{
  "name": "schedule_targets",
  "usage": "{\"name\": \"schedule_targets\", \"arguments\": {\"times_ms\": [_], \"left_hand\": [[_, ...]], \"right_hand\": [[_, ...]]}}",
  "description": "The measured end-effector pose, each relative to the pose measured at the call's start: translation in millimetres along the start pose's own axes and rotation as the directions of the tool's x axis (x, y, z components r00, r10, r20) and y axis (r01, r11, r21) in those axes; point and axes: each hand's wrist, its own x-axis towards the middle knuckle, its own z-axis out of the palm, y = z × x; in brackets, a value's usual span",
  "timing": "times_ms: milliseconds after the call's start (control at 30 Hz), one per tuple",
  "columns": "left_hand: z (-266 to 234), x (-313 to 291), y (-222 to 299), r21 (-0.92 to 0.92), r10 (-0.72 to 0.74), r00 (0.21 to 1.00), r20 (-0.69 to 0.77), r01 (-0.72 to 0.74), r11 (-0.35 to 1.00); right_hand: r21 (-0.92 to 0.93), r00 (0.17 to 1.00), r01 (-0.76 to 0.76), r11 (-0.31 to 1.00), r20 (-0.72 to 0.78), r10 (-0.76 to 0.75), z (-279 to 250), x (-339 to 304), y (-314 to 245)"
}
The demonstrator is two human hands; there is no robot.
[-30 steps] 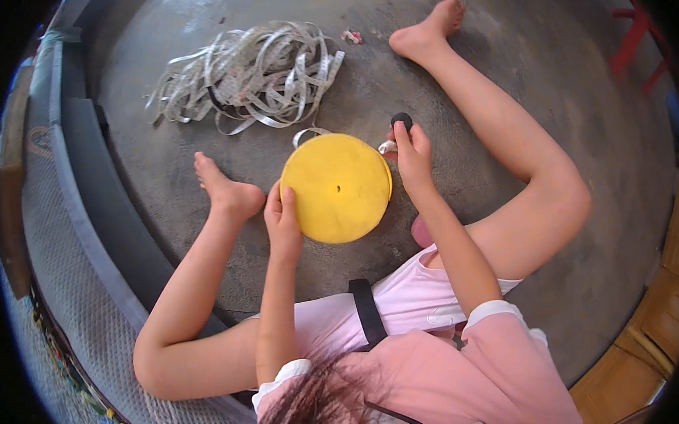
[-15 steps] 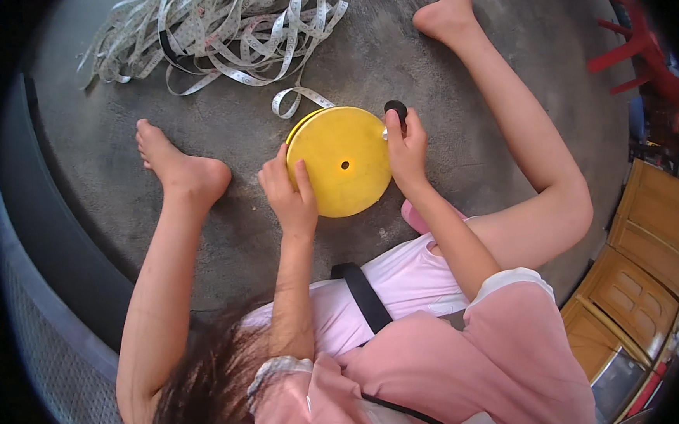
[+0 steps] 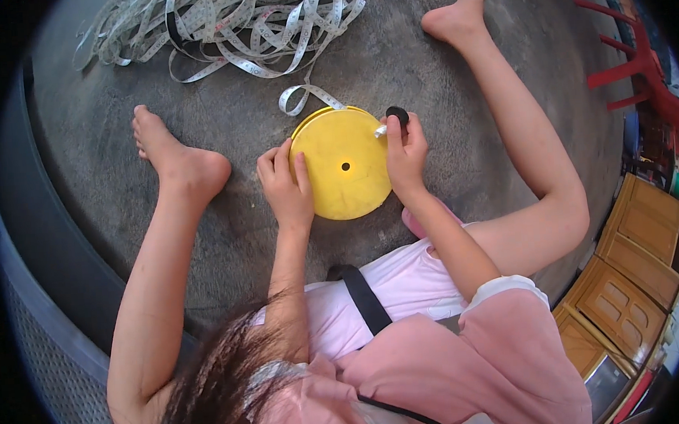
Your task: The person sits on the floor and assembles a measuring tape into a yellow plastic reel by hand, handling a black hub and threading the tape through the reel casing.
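A round yellow tape reel [image 3: 343,177] with a small hole in its centre is held between my hands, just above the floor. My left hand [image 3: 286,186] grips its left rim, the thumb lying on the flat face and the fingers at the edge. At the reel's right side, my right hand [image 3: 407,155] pinches a black round knob [image 3: 397,116] with a short whitish piece beside it. White measuring tape [image 3: 306,95] runs in a loop from the reel's top edge toward a large tangled heap of measuring tape [image 3: 243,31] on the floor.
My bare legs are spread on the grey floor [image 3: 234,273] on both sides of the reel. A red plastic chair [image 3: 642,69] lies at the far right, above wooden cabinets [image 3: 631,272]. A dark curved edge [image 3: 67,205] runs along the left, and a pink object [image 3: 418,223] shows under my right forearm.
The view has shifted slightly. The reel is still held in nearly the same place, and my right hand has tilted the knob a little.
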Motion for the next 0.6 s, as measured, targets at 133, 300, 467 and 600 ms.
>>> {"name": "schedule_targets", "arguments": {"times_ms": [133,300,467,600], "left_hand": [[-4.5,-4.4,2.5,0.030,0.037,0.999,0.029,-0.038,0.999],[-5.3,-10.3,10.9,-0.067,-0.048,0.998,0.034,0.050,0.997],[-9.6,-17.1,20.1,-0.191,-0.414,0.902,0.124,0.431,0.882],[-10.9,-15.4,25.3,-0.151,-0.431,0.891,0.143,0.450,0.880]], "right_hand": [[0.005,0.999,-0.025,1.000,-0.036,0.025,0.9,-0.3,0.0],[0.195,0.982,-0.159,0.968,-0.071,0.176,-2.3,-0.1,3.2],[0.283,0.938,-0.273,0.919,-0.133,0.320,-10.2,3.4,-3.7],[0.098,0.936,-0.286,0.953,-0.183,0.300,-18.6,15.4,-5.8]]}}
